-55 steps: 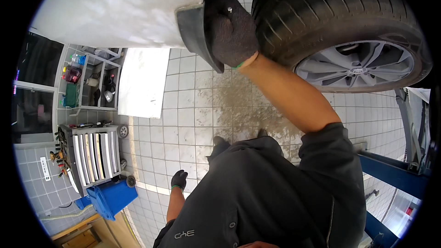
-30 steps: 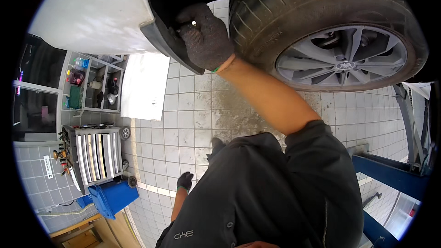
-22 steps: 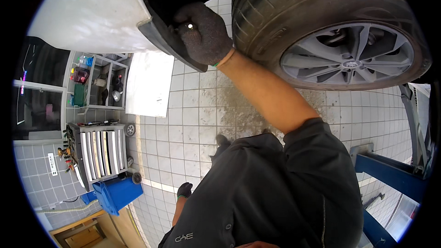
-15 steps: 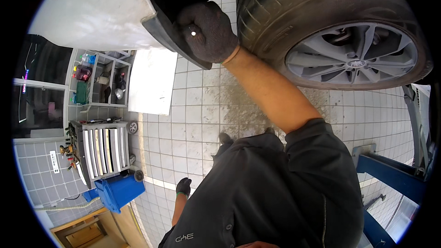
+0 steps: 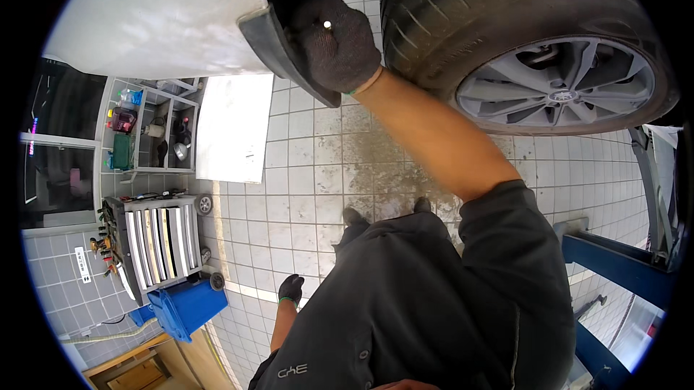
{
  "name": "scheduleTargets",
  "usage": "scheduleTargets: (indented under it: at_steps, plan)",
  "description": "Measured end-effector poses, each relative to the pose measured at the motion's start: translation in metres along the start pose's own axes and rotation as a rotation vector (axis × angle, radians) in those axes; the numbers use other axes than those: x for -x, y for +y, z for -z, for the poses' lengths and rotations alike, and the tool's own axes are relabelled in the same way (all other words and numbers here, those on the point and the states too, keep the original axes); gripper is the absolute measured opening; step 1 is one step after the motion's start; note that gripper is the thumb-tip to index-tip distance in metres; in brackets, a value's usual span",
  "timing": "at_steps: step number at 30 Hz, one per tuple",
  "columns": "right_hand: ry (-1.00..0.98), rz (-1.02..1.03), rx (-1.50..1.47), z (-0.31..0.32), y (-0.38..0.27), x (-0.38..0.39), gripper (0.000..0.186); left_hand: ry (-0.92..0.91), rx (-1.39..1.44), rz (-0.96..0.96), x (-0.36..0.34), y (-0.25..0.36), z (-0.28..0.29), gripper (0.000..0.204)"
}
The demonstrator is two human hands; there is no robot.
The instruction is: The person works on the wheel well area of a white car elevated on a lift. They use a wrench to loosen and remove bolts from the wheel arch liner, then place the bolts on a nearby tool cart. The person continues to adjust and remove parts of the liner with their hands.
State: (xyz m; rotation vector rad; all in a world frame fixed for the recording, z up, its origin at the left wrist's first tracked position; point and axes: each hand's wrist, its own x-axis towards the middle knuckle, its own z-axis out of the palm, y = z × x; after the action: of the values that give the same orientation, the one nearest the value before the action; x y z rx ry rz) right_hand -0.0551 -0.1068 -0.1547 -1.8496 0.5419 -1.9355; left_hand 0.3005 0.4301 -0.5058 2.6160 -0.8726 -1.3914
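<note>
My right hand (image 5: 338,43), in a dark knit glove, reaches up beside the dark flap (image 5: 278,54) at the edge of a white car's wheel arch. Its fingers are closed in a fist around something mostly hidden; only a small bright round end (image 5: 327,26) pokes out. To the right of that hand is a wheel with a black tire (image 5: 426,36) and grey spoked rim (image 5: 560,93). My left hand (image 5: 290,289), also gloved, hangs low at my side, fingers loosely bent and slightly apart, with nothing visible in it.
The white body panel (image 5: 159,14) hangs at upper left. Along the left stand a shelf (image 5: 165,167) with bottles, a wheeled tool cart (image 5: 163,238) and a blue bin (image 5: 188,307). A white board (image 5: 235,130) lies near the shelf. Blue lift arms (image 5: 614,256) are at right.
The view has shifted slightly. My right hand stays closed by the flap, a little higher and farther right in the picture. My left hand still hangs at my side.
</note>
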Motion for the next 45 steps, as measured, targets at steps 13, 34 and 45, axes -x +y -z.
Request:
scheduleTargets:
  at_steps: [13, 34, 45]
  plan:
    - [-0.774, -0.208, 0.674, 0.015, -0.02, -0.02, 0.018, 0.103, 0.014, -0.04, -0.037, 0.015, 0.018, 0.056]
    - [-0.359, -0.609, -0.198, 0.085, -0.046, 0.092, 0.031, 1.095, -0.603, -0.688, 0.244, 0.597, 0.107, 0.065]
    - [-0.286, -0.919, -0.438, 0.106, -0.043, 0.134, 0.025, 1.05, -0.52, -0.461, 0.23, 0.611, 0.096, 0.068]
